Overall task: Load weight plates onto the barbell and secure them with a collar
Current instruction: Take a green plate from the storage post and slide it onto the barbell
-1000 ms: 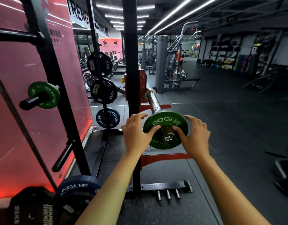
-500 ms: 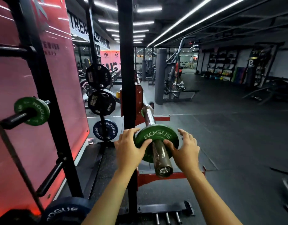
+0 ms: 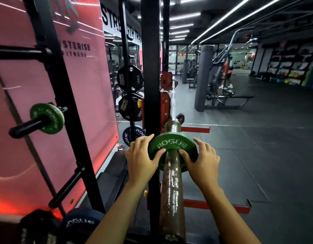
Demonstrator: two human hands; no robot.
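pink wall panel [image 3: 85, 95], punching bag [image 3: 203, 78]

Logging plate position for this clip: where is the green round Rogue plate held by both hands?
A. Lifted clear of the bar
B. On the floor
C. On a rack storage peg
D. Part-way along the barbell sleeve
D: the green round Rogue plate encircles the brown metal barbell sleeve, gripped by the left hand and right hand.

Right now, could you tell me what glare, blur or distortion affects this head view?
Head view: wide-angle bending bows the rack upright; ceiling strip lights blow out white; glare streaks the barbell sleeve; the green plate stays sharp while the bottom-left corner blurs.
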